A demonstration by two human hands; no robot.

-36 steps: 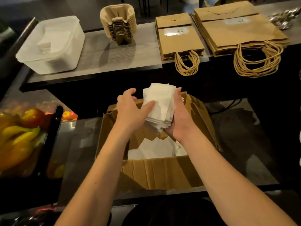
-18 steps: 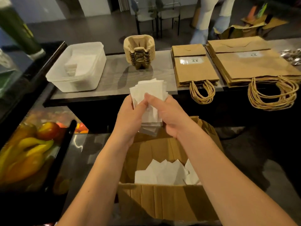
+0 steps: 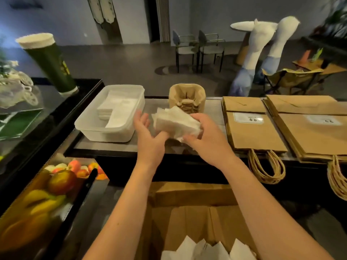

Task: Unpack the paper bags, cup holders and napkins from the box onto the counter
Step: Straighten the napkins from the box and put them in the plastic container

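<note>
— Dim room behind the counter [image 3: 165, 147], with two chairs [image 3: 200, 49] out on the floor and nobody in them. Why is that pile of napkins [image 3: 175, 121] up in the air?

— It's being carried from the box [image 3: 189, 203] toward the clear tub [image 3: 110, 117], I'd say. The tub already holds flat napkins, so that looks like their home.

— Which hand has them?

— The right hand [image 3: 204, 137] is wrapped over the pile from the side away from the tub, fingers curled on it. The left hand [image 3: 148, 132] sits on the tub side, thumb under the pile's edge and fingers loose, more steadying than gripping. A loose stack like that fans out, so two hands make sense.

— And where is it exactly?

— Above the counter, just beside the tub, in front of the stack of cup holders [image 3: 186, 98]. It is not yet over the tub's rim.

— The bags?

— Paper bags [image 3: 251, 126] lie flat beyond the cup holders from the tub, handles hanging over the counter's near edge, probably so they're easy to grab.

— Is the box empty?

— No, more napkins [image 3: 204, 248] poke up inside it, well below the tub in this view. My guess is a few more trips.
</note>
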